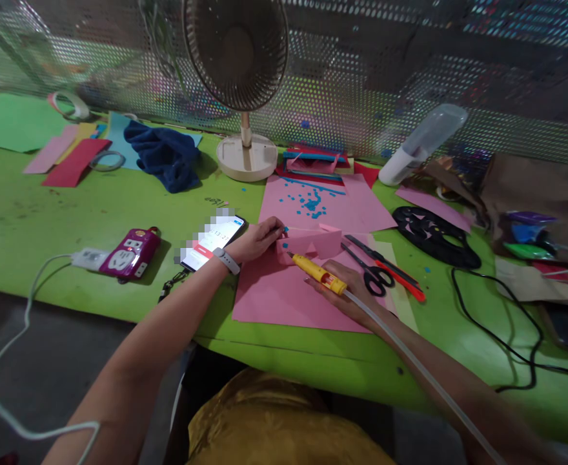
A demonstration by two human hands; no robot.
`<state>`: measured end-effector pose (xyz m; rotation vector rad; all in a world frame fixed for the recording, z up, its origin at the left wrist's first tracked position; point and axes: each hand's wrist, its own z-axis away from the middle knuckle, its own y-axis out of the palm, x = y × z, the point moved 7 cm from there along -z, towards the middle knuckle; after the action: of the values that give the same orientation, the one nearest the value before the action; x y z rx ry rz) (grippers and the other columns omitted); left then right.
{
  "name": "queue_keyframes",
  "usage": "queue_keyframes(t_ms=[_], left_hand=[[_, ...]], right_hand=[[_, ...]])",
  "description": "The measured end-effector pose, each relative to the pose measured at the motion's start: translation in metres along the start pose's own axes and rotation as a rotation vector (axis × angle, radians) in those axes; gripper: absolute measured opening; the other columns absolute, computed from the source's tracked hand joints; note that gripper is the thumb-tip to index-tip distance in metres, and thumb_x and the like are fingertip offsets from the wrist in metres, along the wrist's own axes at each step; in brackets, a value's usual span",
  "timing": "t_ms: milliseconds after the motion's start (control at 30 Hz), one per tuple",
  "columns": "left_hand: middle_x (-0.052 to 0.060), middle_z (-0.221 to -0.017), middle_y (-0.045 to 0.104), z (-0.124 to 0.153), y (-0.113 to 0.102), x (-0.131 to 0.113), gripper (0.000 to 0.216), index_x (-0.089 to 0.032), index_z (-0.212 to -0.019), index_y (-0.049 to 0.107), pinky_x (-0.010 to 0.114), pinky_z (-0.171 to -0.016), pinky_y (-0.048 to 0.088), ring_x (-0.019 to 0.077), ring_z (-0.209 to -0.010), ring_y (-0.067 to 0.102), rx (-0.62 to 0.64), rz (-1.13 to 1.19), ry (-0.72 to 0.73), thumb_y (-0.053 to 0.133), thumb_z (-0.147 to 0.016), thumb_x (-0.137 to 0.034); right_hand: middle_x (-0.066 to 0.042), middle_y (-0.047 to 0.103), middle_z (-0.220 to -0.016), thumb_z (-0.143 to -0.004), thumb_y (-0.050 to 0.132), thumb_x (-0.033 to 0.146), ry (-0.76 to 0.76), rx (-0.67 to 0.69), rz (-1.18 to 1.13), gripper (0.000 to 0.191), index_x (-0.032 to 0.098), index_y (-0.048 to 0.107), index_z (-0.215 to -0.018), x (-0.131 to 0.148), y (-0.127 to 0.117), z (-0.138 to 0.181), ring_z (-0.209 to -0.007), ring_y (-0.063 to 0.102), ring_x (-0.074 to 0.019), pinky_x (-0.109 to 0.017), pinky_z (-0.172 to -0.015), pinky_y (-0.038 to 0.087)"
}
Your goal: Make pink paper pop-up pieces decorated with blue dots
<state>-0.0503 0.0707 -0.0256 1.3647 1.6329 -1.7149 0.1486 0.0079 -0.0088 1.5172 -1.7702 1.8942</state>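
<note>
A yellow glue gun (313, 270) lies in my right hand (344, 294), whose fingers are wrapped round it. A long whitish stick (400, 349) runs out of its rear, and its nozzle points at a folded pink paper piece (308, 244). At that piece's left end are the closed fingers of my left hand (259, 237), touching it; small blue squares show beside the fingertips. Beneath both hands lies a pink sheet (269, 300). More blue paper bits (313, 205) are scattered on another pink sheet (361, 197) behind. Scissors (374, 278) and an orange cutter (405, 284) rest right of my right hand.
A lit phone (213, 242) is by my left wrist. Further left sits a purple power socket (131, 253) with a white cable. A fan (246, 158), a blue cloth (165, 152) and a clear-topped bottle (422, 145) stand at the back. A black cable (497, 355) curls at right.
</note>
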Motion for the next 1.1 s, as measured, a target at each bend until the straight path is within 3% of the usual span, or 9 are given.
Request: queue_keyframes(t_ms=[267, 600, 1100], left_hand=[[0.006, -0.09, 0.065, 0.0, 0.001, -0.004, 0.024, -0.02, -0.096, 0.054, 0.031, -0.079, 0.047, 0.0178, -0.082, 0.061, 0.01, 0.033, 0.007, 0.041, -0.096, -0.039], [0.002, -0.078, 0.06, 0.001, 0.002, -0.005, 0.025, -0.019, -0.096, 0.051, 0.028, -0.069, 0.046, 0.0159, -0.071, 0.058, 0.033, 0.06, -0.003, 0.038, -0.097, -0.04], [0.006, -0.093, 0.066, 0.001, 0.002, 0.002, 0.028, -0.019, -0.099, 0.054, 0.03, -0.078, 0.049, 0.0157, -0.082, 0.062, 0.014, 0.016, 0.037, 0.039, -0.098, -0.042]], right_hand=[[-0.001, 0.051, -0.075, -0.091, 0.06, 0.044, -0.009, 0.005, 0.033, 0.028, 0.025, 0.046, -0.076, 0.002, 0.001, 0.0, -0.067, 0.053, -0.0174, -0.032, -0.061, 0.04], [-0.001, 0.054, -0.074, -0.09, 0.061, 0.043, 0.044, -0.057, -0.032, 0.026, 0.024, 0.052, -0.075, -0.004, -0.004, 0.005, -0.066, 0.053, -0.0168, -0.031, -0.06, 0.041], [-0.003, 0.061, -0.081, -0.089, 0.064, 0.039, -0.026, 0.018, -0.068, 0.018, 0.023, 0.058, -0.084, 0.008, 0.002, 0.0, -0.071, 0.058, -0.0167, -0.031, -0.065, 0.046]])
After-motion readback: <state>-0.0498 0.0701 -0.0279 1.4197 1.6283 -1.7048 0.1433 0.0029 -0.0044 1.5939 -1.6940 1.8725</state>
